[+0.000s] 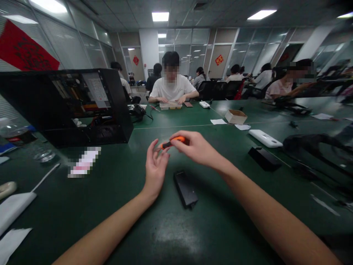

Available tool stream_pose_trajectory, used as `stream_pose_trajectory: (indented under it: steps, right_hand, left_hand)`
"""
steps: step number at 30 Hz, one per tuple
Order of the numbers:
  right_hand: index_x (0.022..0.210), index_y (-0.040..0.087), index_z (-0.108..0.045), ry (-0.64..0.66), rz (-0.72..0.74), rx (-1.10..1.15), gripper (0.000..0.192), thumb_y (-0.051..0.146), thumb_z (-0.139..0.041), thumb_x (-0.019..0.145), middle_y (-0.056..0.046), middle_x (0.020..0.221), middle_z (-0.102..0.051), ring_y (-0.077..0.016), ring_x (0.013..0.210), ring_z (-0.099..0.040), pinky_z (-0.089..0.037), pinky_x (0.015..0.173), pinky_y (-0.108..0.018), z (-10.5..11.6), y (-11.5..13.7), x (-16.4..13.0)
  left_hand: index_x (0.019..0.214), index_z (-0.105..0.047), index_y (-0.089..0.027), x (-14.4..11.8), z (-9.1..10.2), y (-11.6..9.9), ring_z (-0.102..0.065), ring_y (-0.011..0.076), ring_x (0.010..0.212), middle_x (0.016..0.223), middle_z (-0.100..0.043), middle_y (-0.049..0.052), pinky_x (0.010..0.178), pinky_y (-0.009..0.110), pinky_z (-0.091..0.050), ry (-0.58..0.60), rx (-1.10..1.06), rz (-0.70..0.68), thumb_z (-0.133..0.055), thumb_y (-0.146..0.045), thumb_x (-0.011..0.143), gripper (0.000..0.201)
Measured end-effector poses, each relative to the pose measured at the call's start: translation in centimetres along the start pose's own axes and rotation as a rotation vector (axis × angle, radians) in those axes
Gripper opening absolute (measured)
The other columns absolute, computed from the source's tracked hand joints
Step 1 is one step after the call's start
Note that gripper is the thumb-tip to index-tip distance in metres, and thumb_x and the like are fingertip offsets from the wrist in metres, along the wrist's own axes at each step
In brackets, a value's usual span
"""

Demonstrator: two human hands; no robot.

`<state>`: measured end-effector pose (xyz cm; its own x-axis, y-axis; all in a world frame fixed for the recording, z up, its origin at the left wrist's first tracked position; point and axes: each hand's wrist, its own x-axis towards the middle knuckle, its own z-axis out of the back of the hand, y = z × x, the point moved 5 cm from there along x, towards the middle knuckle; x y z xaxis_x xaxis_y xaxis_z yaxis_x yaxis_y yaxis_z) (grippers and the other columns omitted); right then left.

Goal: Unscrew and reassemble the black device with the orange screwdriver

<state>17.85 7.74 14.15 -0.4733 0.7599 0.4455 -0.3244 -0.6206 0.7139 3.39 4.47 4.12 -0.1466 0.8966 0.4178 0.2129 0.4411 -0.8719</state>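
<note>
Both forearms reach forward over the green table [82,206], bare to the elbow, and meet above its middle. The right hand [197,149] comes in from the right with the wrist bent inward, its fingers curled round a small orange-handled screwdriver [173,140]; the tool lies nearly level, its dark end pointing left. The left hand [156,167] stands upright on its wrist, palm turned toward the right hand, fingers loosely spread and half open. Its fingertips sit right at the dark tip of the screwdriver, though the view is too blurred to say whether they touch it or pinch something tiny there.

Just below the hands, on the table, lies a flat black device [185,188], apart from both. To the right of the right hand sit a black box [263,158] and, beyond it, a white device [265,138]. Off to the left of the left hand stands an open computer case [68,106]. Past the hands, across the table, another person [172,90] sits with both hands at a clear tray [171,106].
</note>
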Motion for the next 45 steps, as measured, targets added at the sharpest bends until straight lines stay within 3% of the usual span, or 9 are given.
stream_pose_trajectory:
  steps: [2, 4, 7, 10, 13, 19, 45]
  right_hand:
    - [0.094, 0.012, -0.071, -0.102, 0.009, -0.052, 0.026, 0.037, -0.061, 0.094, -0.002, 0.078, -0.068, -0.0124, 0.068, -0.057, -0.041, 0.063, -0.025, 2.8, 0.6, 0.3]
    - [0.09, 0.013, -0.07, -0.124, 0.039, -0.178, 0.032, 0.043, -0.06, 0.094, 0.0, 0.07, -0.062, -0.0116, 0.062, -0.052, -0.036, 0.059, -0.025, 5.1, 1.6, 0.0]
    - [0.085, 0.016, -0.069, 0.006, 0.103, -0.357, 0.033, 0.045, -0.058, 0.096, 0.002, 0.064, -0.058, -0.0107, 0.058, -0.047, -0.032, 0.058, -0.027, 6.2, 3.3, -1.1]
    - [0.083, 0.018, -0.068, 0.257, 0.16, -0.387, 0.03, 0.043, -0.058, 0.097, 0.002, 0.066, -0.061, -0.0104, 0.058, -0.048, -0.031, 0.057, -0.027, 4.7, 4.3, -2.3]
    - [0.081, 0.018, -0.067, 0.364, 0.202, -0.38, 0.029, 0.04, -0.058, 0.097, 0.002, 0.064, -0.059, -0.0105, 0.057, -0.048, -0.03, 0.057, -0.028, 3.0, 4.9, -2.6]
    - [0.083, 0.017, -0.066, 0.391, 0.212, -0.416, 0.027, 0.037, -0.058, 0.098, 0.001, 0.066, -0.059, -0.011, 0.058, -0.049, -0.029, 0.058, -0.027, 1.7, 4.3, -2.0]
    - [0.084, 0.016, -0.066, 0.381, 0.177, -0.314, 0.028, 0.038, -0.056, 0.098, 0.004, 0.066, -0.059, -0.0087, 0.057, -0.048, -0.032, 0.058, -0.025, 2.3, 2.1, -1.3]
  left_hand:
    - [0.149, -0.029, -0.029, -1.8, -0.2, 0.4, -0.05, 0.0292, 0.137, 0.148, -0.048, 0.015, 0.111, 0.047, -0.041, 0.24, 0.184, 0.018, -0.07, -0.043, 0.089, 0.074]
    - [0.148, -0.031, -0.025, -3.7, -0.7, 1.0, -0.046, 0.0343, 0.139, 0.146, -0.049, 0.016, 0.115, 0.053, -0.035, 0.507, 0.385, 0.107, -0.083, -0.044, 0.075, 0.091]
    - [0.147, -0.034, -0.023, -5.0, -0.9, 1.2, -0.05, 0.0383, 0.131, 0.145, -0.047, 0.017, 0.111, 0.056, -0.04, 0.646, 0.608, 0.222, -0.092, -0.042, 0.059, 0.108]
    - [0.144, -0.041, -0.022, -4.7, -1.5, 0.7, -0.052, 0.0375, 0.129, 0.143, -0.05, 0.016, 0.11, 0.054, -0.043, 0.652, 0.699, 0.194, -0.091, -0.04, 0.06, 0.099]
    - [0.144, -0.043, -0.021, -4.3, -2.0, 0.5, -0.049, 0.037, 0.134, 0.145, -0.049, 0.015, 0.115, 0.053, -0.039, 0.668, 0.705, 0.13, -0.089, -0.036, 0.062, 0.094]
    - [0.146, -0.044, -0.022, -4.1, -1.9, 0.5, -0.047, 0.039, 0.137, 0.146, -0.051, 0.014, 0.117, 0.055, -0.037, 0.663, 0.697, 0.085, -0.088, -0.034, 0.063, 0.095]
    - [0.147, -0.044, -0.019, -4.1, -1.6, 1.0, -0.05, 0.0369, 0.135, 0.148, -0.05, 0.015, 0.116, 0.052, -0.039, 0.706, 0.75, 0.075, -0.088, -0.044, 0.066, 0.095]
